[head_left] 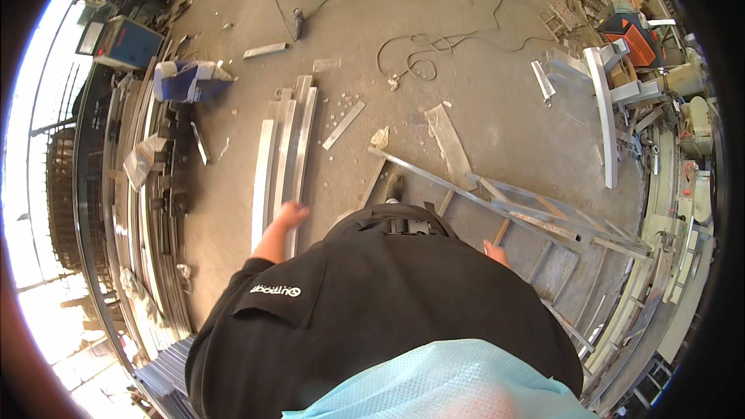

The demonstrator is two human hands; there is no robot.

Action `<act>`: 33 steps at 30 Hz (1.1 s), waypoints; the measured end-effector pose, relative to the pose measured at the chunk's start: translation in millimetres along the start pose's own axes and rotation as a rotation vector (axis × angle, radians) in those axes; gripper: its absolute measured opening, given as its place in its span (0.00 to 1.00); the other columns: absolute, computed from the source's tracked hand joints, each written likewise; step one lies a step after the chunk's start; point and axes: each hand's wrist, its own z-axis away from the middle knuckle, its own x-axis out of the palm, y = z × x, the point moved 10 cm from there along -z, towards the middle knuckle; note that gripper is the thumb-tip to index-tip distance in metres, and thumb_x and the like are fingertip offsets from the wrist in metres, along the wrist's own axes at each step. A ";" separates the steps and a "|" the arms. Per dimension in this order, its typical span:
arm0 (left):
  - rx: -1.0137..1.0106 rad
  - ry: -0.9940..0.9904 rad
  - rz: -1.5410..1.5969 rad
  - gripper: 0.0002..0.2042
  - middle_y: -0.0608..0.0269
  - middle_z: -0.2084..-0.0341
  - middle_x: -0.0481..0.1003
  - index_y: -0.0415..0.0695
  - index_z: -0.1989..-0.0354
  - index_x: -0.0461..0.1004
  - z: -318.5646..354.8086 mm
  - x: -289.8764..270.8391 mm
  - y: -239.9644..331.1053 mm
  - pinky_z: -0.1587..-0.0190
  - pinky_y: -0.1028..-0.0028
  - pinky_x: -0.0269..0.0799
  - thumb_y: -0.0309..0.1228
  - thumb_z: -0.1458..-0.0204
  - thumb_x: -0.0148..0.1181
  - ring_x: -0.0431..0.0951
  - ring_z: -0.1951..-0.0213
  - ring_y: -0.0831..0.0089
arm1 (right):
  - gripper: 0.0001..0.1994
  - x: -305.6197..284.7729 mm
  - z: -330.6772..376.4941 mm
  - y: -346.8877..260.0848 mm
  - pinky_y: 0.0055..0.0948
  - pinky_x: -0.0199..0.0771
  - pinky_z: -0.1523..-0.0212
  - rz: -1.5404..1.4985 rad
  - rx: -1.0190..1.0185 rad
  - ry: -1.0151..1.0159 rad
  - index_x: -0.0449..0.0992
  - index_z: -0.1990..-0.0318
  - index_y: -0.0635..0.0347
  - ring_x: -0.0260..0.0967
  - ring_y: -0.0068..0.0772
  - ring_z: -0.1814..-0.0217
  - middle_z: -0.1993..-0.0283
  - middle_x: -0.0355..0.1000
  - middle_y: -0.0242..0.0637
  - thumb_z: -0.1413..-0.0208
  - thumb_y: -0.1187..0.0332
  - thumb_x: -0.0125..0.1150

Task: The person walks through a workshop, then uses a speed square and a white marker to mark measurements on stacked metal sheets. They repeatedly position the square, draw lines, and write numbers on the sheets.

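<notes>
My left hand (290,216) hangs beside my body, over the right side of a group of long silvery metal bars (285,143) lying on the floor. Its fingers are loosely bent with a gap at the thumb, and nothing shows in them. To my right, only a fingertip or thumb of my right hand (493,251) shows past my black jacket; the rest is hidden. That hand is nearest to a ladder-like metal frame (434,176) on the floor. Whether it touches or holds the frame cannot be made out. One shoe (396,185) shows beside the frame's near left part.
A flat board (450,143) and a short metal strip (344,126) lie ahead. Beyond them a cable (497,27) loops across the floor. Stacked metal profiles (155,209) line the left. A long white bar (604,120) and an orange-and-black box (632,40) stand at right.
</notes>
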 end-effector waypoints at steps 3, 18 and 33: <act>-0.066 -0.322 -0.263 0.37 0.44 0.47 0.88 0.42 0.46 0.89 14.1 30.1 -52.2 0.38 0.52 0.82 0.67 0.39 0.62 0.87 0.41 0.49 | 0.22 -60.5 -46.2 -151.7 0.39 0.70 0.70 -0.344 -0.013 0.061 0.82 0.67 0.58 0.72 0.31 0.72 0.75 0.75 0.31 0.31 0.47 0.70; -0.123 -0.416 -0.278 0.37 0.45 0.38 0.84 0.42 0.36 0.84 -354.2 -218.6 114.6 0.30 0.55 0.77 0.66 0.34 0.59 0.83 0.34 0.50 | 0.24 -215.5 -211.3 -458.9 0.44 0.69 0.70 -0.404 -0.154 0.204 0.76 0.72 0.57 0.71 0.38 0.73 0.75 0.73 0.36 0.28 0.49 0.66; 0.374 0.186 -0.100 0.25 0.45 0.47 0.87 0.41 0.44 0.87 -712.2 -632.3 622.3 0.37 0.51 0.82 0.50 0.39 0.69 0.86 0.42 0.47 | 0.17 -327.0 -472.4 -650.8 0.46 0.66 0.75 -0.172 0.107 0.031 0.79 0.64 0.63 0.71 0.42 0.77 0.72 0.76 0.45 0.26 0.59 0.56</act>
